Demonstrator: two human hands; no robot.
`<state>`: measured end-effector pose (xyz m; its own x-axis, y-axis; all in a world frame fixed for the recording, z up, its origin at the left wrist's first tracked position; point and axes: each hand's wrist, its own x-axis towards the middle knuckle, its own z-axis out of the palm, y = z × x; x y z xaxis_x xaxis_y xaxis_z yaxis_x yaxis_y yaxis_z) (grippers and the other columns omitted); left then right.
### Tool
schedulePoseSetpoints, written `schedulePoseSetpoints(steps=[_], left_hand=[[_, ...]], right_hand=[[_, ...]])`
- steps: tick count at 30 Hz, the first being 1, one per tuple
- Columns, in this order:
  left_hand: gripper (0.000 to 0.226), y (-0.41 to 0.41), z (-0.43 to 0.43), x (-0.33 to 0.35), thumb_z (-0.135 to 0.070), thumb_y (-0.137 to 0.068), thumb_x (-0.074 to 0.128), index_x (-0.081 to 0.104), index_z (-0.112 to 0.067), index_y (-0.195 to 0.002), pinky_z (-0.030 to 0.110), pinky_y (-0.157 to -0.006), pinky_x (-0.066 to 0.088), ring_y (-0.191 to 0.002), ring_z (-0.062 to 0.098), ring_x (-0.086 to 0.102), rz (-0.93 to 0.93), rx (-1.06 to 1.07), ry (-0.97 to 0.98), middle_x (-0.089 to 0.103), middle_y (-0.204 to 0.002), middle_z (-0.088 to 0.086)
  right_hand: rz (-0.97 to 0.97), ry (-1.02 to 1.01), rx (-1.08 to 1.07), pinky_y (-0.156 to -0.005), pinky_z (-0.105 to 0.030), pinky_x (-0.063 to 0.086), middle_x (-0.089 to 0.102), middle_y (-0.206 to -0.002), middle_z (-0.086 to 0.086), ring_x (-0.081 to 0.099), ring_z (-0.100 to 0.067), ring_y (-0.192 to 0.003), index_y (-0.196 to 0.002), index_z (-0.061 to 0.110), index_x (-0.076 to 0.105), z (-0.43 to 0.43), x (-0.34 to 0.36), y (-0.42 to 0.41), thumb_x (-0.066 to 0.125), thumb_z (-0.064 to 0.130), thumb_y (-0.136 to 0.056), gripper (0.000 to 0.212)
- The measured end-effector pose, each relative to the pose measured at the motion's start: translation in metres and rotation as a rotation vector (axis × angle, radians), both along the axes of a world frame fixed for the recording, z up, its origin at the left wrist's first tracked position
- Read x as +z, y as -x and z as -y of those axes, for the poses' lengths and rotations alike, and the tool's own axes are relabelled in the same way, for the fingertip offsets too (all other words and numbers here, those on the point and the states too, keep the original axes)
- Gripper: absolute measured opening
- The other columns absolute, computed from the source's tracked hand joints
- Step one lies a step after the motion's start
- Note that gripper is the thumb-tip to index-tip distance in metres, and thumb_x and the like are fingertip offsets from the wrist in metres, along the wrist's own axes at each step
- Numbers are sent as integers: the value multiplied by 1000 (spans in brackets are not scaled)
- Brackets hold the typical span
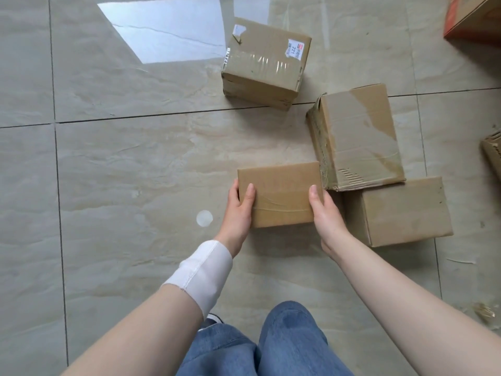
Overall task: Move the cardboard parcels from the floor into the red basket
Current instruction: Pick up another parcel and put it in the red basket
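The left grip (240, 210) and right grip (326, 213) are clasping a small flat parcel (282, 194) between them, each thumb lying on the taped top face and the other fingers wrapping round the short ends. Both are closing firmly on the cardboard. Whether the parcel is resting on the floor (135, 158) or hanging just above it is hard to tell.

The parcel is looking light and stiff, and its clear tape is likely making the top a little slick (so the bare ends are the better hold), as the grips are doing.

Just beyond the right grip a taller parcel (357, 137) is standing, its plastic wrap peeling. Just to that grip's right a plain parcel (404, 210) is sitting. Well beyond both grips a third parcel (267, 61) is carrying a white label (294, 50) reading "221"; its smaller print is too fine to read.

No red basket is showing for certain; a red-orange shape (471, 20) far beyond the right grip may be a printed carton.
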<state>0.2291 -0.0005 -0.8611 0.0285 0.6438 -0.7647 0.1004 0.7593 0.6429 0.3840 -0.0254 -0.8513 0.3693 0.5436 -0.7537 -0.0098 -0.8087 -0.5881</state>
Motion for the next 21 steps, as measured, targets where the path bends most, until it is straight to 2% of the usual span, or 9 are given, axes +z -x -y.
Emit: schedulePoseSetpoints(steps=[2,6,11,15,18,21], left_hand=[[60,1,2,11,-40,-97,40,23,-16,-148,34,-116,29,-135,15,41,12,14,9,39,-149,2],[62,11,1,67,-44,-95,41,23,-17,-149,36,-115,33,-133,17,43,35,29,48,42,-147,3],[78,30,-5,185,-59,-81,48,28,-21,-147,38,-111,38,-130,16,47,56,73,67,46,-145,2],[65,47,-18,296,-51,-89,48,34,-18,-144,35,-107,43,-125,16,52,39,95,55,52,-141,4],[53,59,-37,381,-44,-93,48,44,-17,-139,26,-93,48,-116,13,57,33,136,19,57,-135,2],[47,76,-65,467,-38,-95,48,48,-14,-134,17,-78,46,-105,11,57,27,215,-39,60,-127,2]], right_hand=[[-10,-4,15,-103,-22,24,39,-148,-1,35,-16,-137,-144,17,31,0,13,2,38,43,-95,56],[-30,19,5,-109,-27,26,39,-149,-1,36,-16,-136,-144,19,31,-1,70,9,38,46,-94,58],[-52,46,2,-110,-29,26,39,-147,3,35,-16,-136,-145,19,31,-8,185,26,38,50,-92,61],[-64,59,-2,-115,-37,27,38,-149,0,36,-17,-137,-145,18,31,-19,296,42,41,52,-91,64],[-91,16,10,-109,-30,32,45,-141,-1,43,-15,-128,-139,15,37,-39,384,55,43,48,-91,58],[-146,-12,6,-108,-38,38,52,-134,-7,51,-20,-120,-132,16,41,-69,468,72,47,47,-90,52]])
